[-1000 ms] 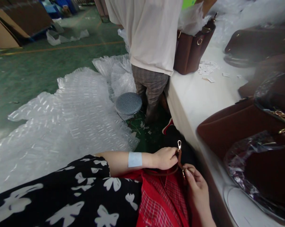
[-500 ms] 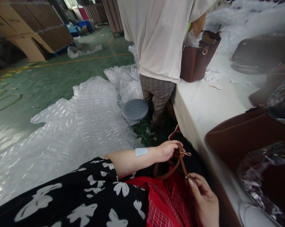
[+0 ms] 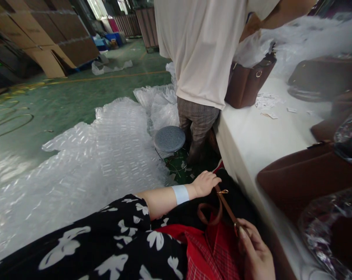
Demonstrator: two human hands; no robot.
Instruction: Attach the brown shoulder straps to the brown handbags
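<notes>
A narrow brown strap [image 3: 228, 209] with gold-coloured metal hardware runs between my two hands over my lap. My left hand [image 3: 205, 183] is closed on its upper end, back of the hand up, just beyond a gold clasp [image 3: 223, 191]. Near a metal fitting at the lower end, my right hand [image 3: 256, 247] pinches the strap between thumb and fingers. A loop of the same brown strap hangs below, against the red checked cloth [image 3: 206, 249] on my lap.
A white-covered table [image 3: 242, 136] on my right bears brown bags [image 3: 298, 175], plastic wrap and small paper tags. A person [image 3: 199, 50] stands ahead beside an upright brown bag [image 3: 244, 85]. A round stool [image 3: 169, 139] and bubble wrap [image 3: 114, 144] lie left of them.
My left hand has turned back-up and moved slightly left, and the strap now runs straighter between my hands. The person ahead has raised the arm over the bag, with clear plastic pulled higher.
</notes>
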